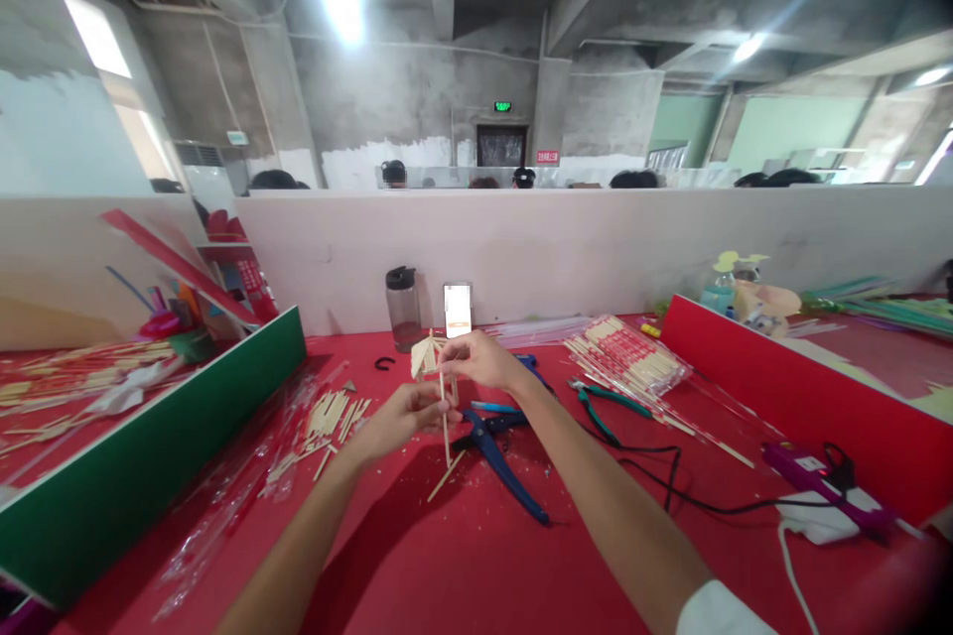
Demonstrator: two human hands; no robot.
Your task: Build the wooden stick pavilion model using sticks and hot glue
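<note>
My left hand (409, 415) pinches a thin wooden stick (446, 437) that points down over the red table. Above it, my right hand (476, 359) has its fingers closed at the stick's upper end, beside a small structure of pale sticks (425, 357) with a roof-like top. My fingers hide part of that structure. Another loose stick (445, 477) lies slantwise just below the held one. Right of my left hand, a blue-handled cutting tool (500, 466) rests on the table.
Short cut sticks (328, 420) lie at left, near a green divider (186, 446). A bottle (403, 310) and a lit phone (458, 310) stand behind. At right are green-handled pliers (602, 407), packaged sticks (632, 354), black cables and a red divider (789, 397).
</note>
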